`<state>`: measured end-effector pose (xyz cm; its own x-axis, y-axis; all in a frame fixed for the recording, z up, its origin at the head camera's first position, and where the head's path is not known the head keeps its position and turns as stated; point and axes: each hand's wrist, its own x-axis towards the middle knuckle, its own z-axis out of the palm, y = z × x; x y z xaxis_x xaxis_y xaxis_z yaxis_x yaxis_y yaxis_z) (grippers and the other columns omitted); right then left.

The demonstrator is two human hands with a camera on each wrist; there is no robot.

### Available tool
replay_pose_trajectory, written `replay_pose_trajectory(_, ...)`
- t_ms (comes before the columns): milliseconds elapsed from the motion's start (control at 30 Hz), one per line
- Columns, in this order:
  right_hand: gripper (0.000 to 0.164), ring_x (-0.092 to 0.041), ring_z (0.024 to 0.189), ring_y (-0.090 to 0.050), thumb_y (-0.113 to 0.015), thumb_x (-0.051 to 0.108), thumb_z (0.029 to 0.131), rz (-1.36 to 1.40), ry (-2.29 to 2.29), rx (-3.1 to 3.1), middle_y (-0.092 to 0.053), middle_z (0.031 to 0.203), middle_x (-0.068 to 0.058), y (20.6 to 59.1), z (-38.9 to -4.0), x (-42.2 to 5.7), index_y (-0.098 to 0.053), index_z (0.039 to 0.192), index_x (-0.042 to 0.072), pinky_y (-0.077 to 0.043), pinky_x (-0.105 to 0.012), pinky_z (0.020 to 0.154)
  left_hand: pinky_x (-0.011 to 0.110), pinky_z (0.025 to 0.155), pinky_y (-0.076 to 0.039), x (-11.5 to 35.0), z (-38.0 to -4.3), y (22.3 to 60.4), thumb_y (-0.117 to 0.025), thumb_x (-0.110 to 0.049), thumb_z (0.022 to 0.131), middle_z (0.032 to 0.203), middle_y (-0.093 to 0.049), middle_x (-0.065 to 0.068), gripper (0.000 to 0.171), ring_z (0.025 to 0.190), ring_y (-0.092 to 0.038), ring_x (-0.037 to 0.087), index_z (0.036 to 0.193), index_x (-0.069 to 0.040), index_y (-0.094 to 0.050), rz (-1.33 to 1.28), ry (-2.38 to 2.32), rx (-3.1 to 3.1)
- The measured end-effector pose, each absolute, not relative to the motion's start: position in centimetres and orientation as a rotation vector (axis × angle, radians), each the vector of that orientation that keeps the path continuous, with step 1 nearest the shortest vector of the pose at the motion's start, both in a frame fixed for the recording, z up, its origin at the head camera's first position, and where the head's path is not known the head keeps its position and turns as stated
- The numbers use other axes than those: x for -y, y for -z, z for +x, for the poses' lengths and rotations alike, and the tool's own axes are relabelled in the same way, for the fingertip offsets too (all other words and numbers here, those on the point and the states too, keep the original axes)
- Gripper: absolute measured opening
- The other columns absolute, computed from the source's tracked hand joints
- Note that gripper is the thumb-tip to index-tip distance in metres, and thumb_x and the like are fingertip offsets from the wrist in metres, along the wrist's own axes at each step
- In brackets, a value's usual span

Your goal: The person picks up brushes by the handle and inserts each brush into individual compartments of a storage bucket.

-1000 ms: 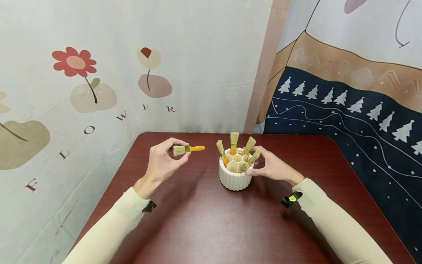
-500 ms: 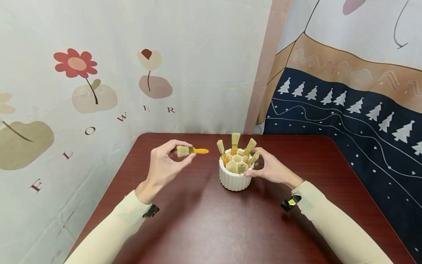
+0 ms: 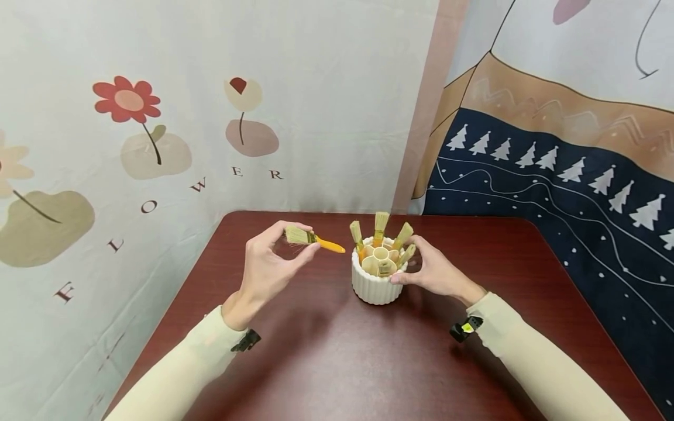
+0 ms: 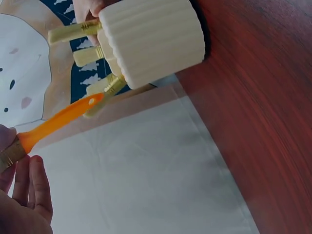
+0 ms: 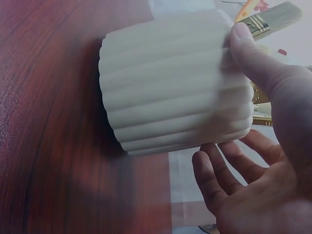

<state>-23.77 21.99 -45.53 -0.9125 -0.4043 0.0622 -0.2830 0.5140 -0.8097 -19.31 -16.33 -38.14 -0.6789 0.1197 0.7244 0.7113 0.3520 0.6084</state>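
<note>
My left hand [image 3: 271, 269] pinches a paintbrush [image 3: 329, 245] by its metal band, above the table and left of the holder. Its orange handle [image 4: 66, 120] points toward the holder, tilted slightly down in the head view, with the pale bristles back between thumb and fingers. A white ribbed brush holder [image 3: 376, 287] with petal-shaped compartments stands upright. Several brushes [image 3: 381, 222] stand in it, bristles up. My right hand [image 3: 439, 272] grips the holder's right side near the rim; in the right wrist view the thumb [image 5: 242, 32] lies at the rim and the fingers curve around the far side.
The dark red table [image 3: 337, 362] ends at the back against a pale curtain [image 3: 337, 117] printed with flowers. On the right hangs a navy cloth [image 3: 526, 181] with white trees.
My left hand has moved a little right, closer to the holder, and the brush's handle end has tipped downward. The right hand keeps its grip on the holder.
</note>
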Motion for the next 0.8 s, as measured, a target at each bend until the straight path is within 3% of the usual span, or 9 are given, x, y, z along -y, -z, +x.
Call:
replay_pose_trajectory(133, 0.089, -0.029, 0.126, -0.073, -0.103, 0.039, 0.092, -0.606, 1.356, -2.64, -0.067, 0.152, -0.017, 45.3, -23.7, -21.9, -0.051, 0.158, 0.007, -0.065, -0.048, 0.109, 0.021, 0.085, -0.065, 15.6, -19.3, 38.1, -0.1, -0.004, 0.09, 0.106, -0.088, 0.0, 0.033, 0.09, -0.079, 0.007, 0.118, -0.013, -0.085, -0.738, 1.373, 2.038)
replay_pose_trajectory(500, 0.089, -0.03, 0.128, -0.07, -0.103, 0.042, 0.091, -0.595, 1.341, -2.65, -0.066, 0.152, -0.016, 45.2, -23.5, -21.6, -0.052, 0.155, 0.009, -0.063, -0.053, 0.111, 0.027, 0.087, -0.07, 13.8, -19.3, 38.4, -0.099, 0.001, 0.09, 0.108, -0.087, 0.008, 0.041, 0.089, -0.083, 0.006, 0.126, -0.006, -0.08, -0.784, 1.504, 2.017)
replay_pose_trajectory(800, 0.092, -0.027, 0.125, -0.071, -0.105, 0.04, 0.089, -0.595, 1.361, -2.657, -0.066, 0.15, -0.014, 45.2, -23.4, -21.6, -0.05, 0.157, 0.01, -0.064, -0.039, 0.104, 0.027, 0.09, -0.07, 12.5, -19.8, 39.5, -0.098, -0.002, 0.092, 0.11, -0.087, 0.008, 0.039, 0.091, -0.085, 0.009, 0.125, -0.005, -0.078, -0.795, 1.525, 2.061)
